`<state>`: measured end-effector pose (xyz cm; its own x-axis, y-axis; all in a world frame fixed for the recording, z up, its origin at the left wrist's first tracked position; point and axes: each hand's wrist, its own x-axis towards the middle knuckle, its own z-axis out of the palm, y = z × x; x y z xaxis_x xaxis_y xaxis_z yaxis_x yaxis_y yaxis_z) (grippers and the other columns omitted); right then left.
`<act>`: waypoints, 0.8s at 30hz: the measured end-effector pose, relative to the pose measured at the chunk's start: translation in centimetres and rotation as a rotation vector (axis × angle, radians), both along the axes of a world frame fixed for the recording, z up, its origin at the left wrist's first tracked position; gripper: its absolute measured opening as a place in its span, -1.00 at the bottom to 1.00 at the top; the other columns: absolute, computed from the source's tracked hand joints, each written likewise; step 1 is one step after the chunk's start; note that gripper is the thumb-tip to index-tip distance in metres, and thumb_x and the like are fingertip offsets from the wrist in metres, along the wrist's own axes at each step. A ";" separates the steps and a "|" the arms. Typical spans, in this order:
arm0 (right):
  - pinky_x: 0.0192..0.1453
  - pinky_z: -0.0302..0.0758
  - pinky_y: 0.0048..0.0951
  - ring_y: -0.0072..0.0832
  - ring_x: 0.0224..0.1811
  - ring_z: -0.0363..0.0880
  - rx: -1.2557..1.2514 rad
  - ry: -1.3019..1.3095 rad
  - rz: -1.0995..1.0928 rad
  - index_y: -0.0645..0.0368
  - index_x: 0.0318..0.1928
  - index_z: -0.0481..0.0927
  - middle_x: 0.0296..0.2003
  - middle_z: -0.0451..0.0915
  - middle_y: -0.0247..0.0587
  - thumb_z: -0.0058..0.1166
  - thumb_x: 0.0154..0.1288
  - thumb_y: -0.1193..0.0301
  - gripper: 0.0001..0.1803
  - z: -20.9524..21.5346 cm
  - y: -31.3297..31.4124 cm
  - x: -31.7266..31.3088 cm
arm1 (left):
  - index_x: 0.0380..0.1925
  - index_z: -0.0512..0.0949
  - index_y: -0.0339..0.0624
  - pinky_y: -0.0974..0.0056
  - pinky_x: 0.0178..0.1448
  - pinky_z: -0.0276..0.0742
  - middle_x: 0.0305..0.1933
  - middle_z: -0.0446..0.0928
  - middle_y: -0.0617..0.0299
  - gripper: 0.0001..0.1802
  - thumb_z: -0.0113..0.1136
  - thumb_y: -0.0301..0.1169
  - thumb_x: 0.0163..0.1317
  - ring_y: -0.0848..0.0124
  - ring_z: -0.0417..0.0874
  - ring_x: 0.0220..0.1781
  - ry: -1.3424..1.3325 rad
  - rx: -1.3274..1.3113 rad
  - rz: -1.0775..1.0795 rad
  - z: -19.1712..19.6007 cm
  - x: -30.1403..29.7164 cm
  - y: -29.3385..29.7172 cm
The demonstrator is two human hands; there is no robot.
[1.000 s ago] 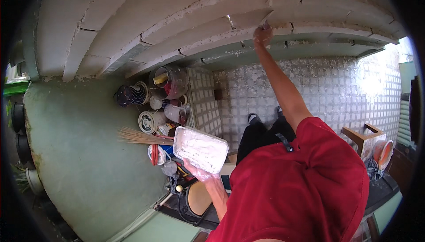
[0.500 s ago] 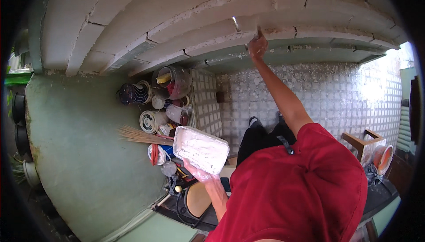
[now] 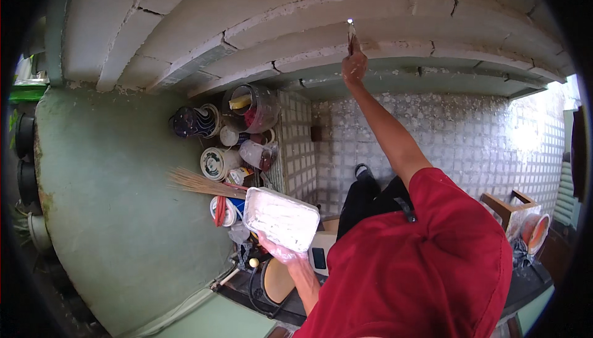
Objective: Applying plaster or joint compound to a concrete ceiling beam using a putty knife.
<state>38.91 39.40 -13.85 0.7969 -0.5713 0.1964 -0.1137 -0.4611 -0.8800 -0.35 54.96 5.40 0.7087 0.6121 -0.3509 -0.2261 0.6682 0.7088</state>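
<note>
My left hand (image 3: pixel 279 250), wrapped in what looks like clear plastic, grips a white rectangular tray (image 3: pixel 248 222) from its near side. White paste (image 3: pixel 279 219) coats the tray's inside. Raised far ahead at the end of my stretched arm, my right hand (image 3: pixel 354 68) is closed on a putty knife (image 3: pixel 353 44). The knife's tip reaches a small bright gap (image 3: pixel 350 21) in the whitish, cracked block surface (image 3: pixel 296 13). The blade is small in the view, and whether it carries paste I cannot tell.
Left of centre stand several buckets (image 3: pixel 215 164), a clear tub (image 3: pixel 267 112) and a bundle of thin sticks (image 3: pixel 204 183). A phone (image 3: pixel 319 258) lies near my left forearm. On the right are a wooden frame (image 3: pixel 509 211) and an orange-lined bowl (image 3: pixel 536 234). The tiled floor (image 3: pixel 432 128) is white-spattered.
My right hand and the putty knife have moved left along the block surface to the small bright gap, now partly covered. The view has shifted slightly; my left hand still holds the tray.
</note>
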 end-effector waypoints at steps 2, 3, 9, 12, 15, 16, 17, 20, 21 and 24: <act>-0.10 0.50 -0.14 0.04 -0.14 0.56 0.039 0.039 0.021 0.22 0.10 0.45 -0.18 0.60 0.10 -0.05 0.08 0.60 -0.52 -0.3 -1.5 -0.4 | 0.33 0.14 -0.02 -0.05 0.27 0.34 0.35 0.20 0.12 -0.28 -0.17 0.10 0.25 0.08 0.32 0.29 -0.002 -0.007 -0.016 -0.2 0.0 0.6; -0.11 0.50 -0.15 0.04 -0.15 0.56 0.073 -0.078 -0.064 0.21 0.10 0.46 -0.18 0.59 0.11 -0.05 0.08 0.60 -0.51 -0.7 -2.2 -0.7 | 0.33 0.14 -0.02 -0.05 0.27 0.34 0.35 0.20 0.12 -0.29 -0.17 0.09 0.25 0.09 0.32 0.29 -0.005 -0.007 -0.027 -0.2 0.0 0.9; -0.15 0.48 -0.13 0.06 -0.20 0.57 0.131 -0.114 -0.219 0.19 0.07 0.50 -0.22 0.60 0.12 -0.09 0.04 0.64 -0.50 1.5 -1.9 1.7 | 0.32 0.17 -0.05 -0.03 0.28 0.35 0.32 0.27 0.13 -0.34 -0.16 0.01 0.28 0.12 0.38 0.25 0.050 -0.031 0.007 -0.7 0.1 1.7; -0.17 0.47 -0.10 0.08 -0.23 0.57 0.029 -0.122 -0.165 0.20 0.07 0.51 -0.25 0.60 0.13 -0.09 0.04 0.62 -0.51 -0.2 -0.7 1.6 | 0.31 0.18 -0.05 -0.03 0.26 0.37 0.31 0.27 0.14 -0.34 -0.16 0.02 0.28 0.12 0.38 0.25 0.016 -0.004 -0.021 -1.6 0.0 2.5; -0.19 0.47 -0.09 0.07 -0.25 0.57 -0.004 -0.135 -0.061 0.20 0.05 0.52 -0.28 0.61 0.13 -0.08 0.05 0.59 -0.53 -0.7 -0.5 -0.2 | 0.31 0.17 -0.06 -0.03 0.23 0.40 0.30 0.29 0.14 -0.34 -0.16 0.03 0.28 0.13 0.39 0.24 -0.025 -0.036 -0.067 -1.4 -0.2 2.8; -0.19 0.46 -0.09 0.06 -0.26 0.57 -0.008 -0.115 -0.008 0.19 0.03 0.54 -0.29 0.61 0.12 -0.07 0.05 0.58 -0.55 -0.9 -0.8 -0.7 | 0.31 0.17 -0.06 -0.03 0.23 0.40 0.30 0.29 0.14 -0.34 -0.16 0.03 0.28 0.13 0.39 0.24 -0.026 -0.040 -0.070 -1.4 -0.1 3.1; -0.19 0.46 -0.09 0.06 -0.26 0.57 -0.013 -0.115 -0.010 0.19 0.03 0.54 -0.29 0.61 0.12 -0.07 0.05 0.58 -0.55 -1.0 -1.6 -0.9 | 0.32 0.16 -0.05 -0.04 0.26 0.37 0.32 0.25 0.13 -0.31 -0.15 0.06 0.26 0.11 0.36 0.26 0.001 -0.028 -0.070 -1.6 -0.1 3.5; -0.19 0.47 -0.10 0.04 -0.27 0.58 0.141 -0.087 -0.258 0.18 -0.02 0.57 -0.29 0.61 0.10 -0.04 0.08 0.52 -0.61 -1.3 -5.9 -1.1 | 0.31 0.16 -0.06 -0.03 0.25 0.38 0.31 0.27 0.13 -0.31 -0.14 0.05 0.26 0.12 0.38 0.24 0.009 -0.046 -0.064 -1.2 0.7 3.5; -0.20 0.47 -0.12 0.03 -0.27 0.58 0.094 -0.151 -0.283 0.18 -0.04 0.58 -0.29 0.62 0.08 -0.02 0.10 0.48 -0.63 -1.1 -7.8 -0.4 | 0.30 0.17 -0.08 0.00 0.21 0.43 0.28 0.31 0.14 -0.34 -0.16 0.02 0.29 0.15 0.42 0.21 -0.006 -0.071 -0.050 -1.0 0.8 3.4; -0.19 0.47 -0.13 0.00 -0.27 0.59 -0.018 -0.162 -0.318 0.16 -0.04 0.59 -0.26 0.62 0.03 0.00 0.11 0.44 -0.64 -0.9 -9.2 1.9 | 0.30 0.18 -0.07 0.00 0.22 0.42 0.28 0.32 0.15 -0.34 -0.14 0.02 0.28 0.15 0.43 0.20 -0.012 -0.100 -0.068 -1.0 1.3 3.4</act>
